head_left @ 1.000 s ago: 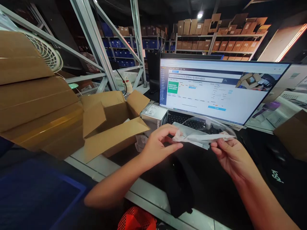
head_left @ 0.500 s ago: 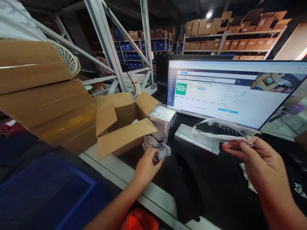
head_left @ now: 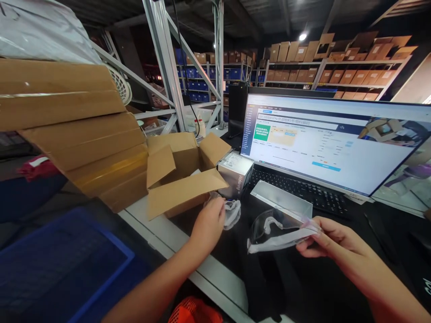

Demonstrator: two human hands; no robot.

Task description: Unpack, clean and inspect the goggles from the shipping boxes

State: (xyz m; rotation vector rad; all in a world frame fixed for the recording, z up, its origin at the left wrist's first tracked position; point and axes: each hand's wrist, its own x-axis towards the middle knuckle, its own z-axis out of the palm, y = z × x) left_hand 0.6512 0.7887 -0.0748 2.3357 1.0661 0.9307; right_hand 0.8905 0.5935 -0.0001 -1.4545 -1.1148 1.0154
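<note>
My right hand (head_left: 332, 240) pinches one end of a clear plastic pouch-like piece (head_left: 281, 235) with a white band along its lower edge. A pale curled shape shows within or behind the plastic; which, I cannot tell. On the black mat, just in front of the open cardboard box (head_left: 185, 195), my left hand (head_left: 210, 224) is closed on a crumpled clear plastic bag (head_left: 232, 214). The hand hides part of that bag. A small silver-grey carton (head_left: 235, 175) stands behind it, and a frosted, long shallow tray (head_left: 281, 199) lies between the pouch and the keyboard.
A monitor (head_left: 330, 139) and a black keyboard (head_left: 299, 188) stand at the back of the desk. Large cardboard (head_left: 84, 134) leans in from the left, above a blue crate (head_left: 67, 269). A metal post (head_left: 164, 63) rises behind the open box. Boxed shelving (head_left: 357, 74) lines the background.
My right hand has moved left and lower with the clear pouch, which now hangs over the mat in front of the tray. My left hand has closed on the crumpled bag. The view has shifted slightly.
</note>
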